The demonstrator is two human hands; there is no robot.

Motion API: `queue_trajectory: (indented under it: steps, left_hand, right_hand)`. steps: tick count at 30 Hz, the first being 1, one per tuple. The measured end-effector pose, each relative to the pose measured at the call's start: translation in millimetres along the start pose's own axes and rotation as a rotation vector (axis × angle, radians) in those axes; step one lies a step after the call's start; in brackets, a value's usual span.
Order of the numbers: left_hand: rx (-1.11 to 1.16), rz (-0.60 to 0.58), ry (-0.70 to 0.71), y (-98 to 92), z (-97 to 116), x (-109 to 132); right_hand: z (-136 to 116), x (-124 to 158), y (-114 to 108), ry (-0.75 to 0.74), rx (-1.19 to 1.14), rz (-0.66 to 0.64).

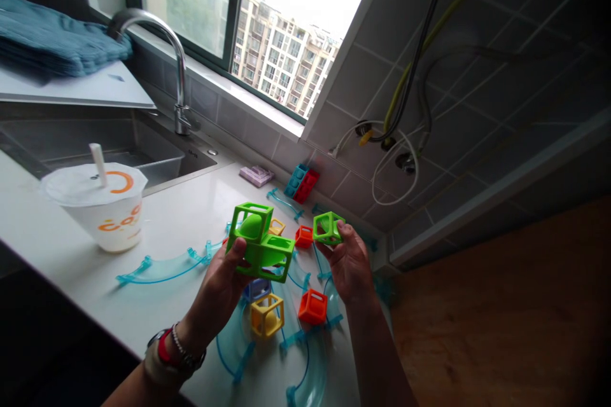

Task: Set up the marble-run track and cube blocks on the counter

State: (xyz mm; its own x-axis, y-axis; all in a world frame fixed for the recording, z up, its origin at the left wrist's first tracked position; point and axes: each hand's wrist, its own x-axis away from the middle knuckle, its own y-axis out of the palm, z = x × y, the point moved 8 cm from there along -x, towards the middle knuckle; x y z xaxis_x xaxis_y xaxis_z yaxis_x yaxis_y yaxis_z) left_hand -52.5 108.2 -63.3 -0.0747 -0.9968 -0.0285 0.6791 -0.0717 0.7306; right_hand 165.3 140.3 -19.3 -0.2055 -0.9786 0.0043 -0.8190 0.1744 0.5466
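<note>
My left hand [224, 273] is closed on a joined piece of green cube frames [262, 245], raised above the white counter [176, 222]. To its right, my right hand [351, 261] grips a single small green cube [327, 228] by its right side. The two green pieces are apart. Beneath them on the counter are a yellow cube [267, 316], an orange-red cube [313, 307], a purple cube [256, 289] partly covered, and another red cube [303, 237]. Clear blue curved track pieces [165, 269] lie around the cubes.
A lidded cup with a straw [105, 206] stands at the left, near the sink [157, 152] and faucet [179, 70]. Blue and red blocks [301, 183] and a pink item [256, 175] sit by the wall. Cables [405, 89] hang at the right.
</note>
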Motion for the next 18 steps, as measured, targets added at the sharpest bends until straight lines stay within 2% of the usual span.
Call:
queue_trajectory:
  steps: [5,9,15,18]
  left_hand:
    - [-0.052,0.016,0.041,-4.8,7,-2]
    - [-0.077,0.033,0.04,-6.7,10,-3]
    - [-0.129,-0.019,-0.043,-0.1,8,-2]
    - [-0.186,-0.031,-0.088,1.6,8,-3]
  right_hand:
    - [-2,-1,-1,-0.041,-0.052,0.002]
    - [0,0,-2,-0.019,-0.019,0.009]
    - [12,5,0,0.09,0.019,0.016]
    - [24,7,0,0.248,-0.031,0.019]
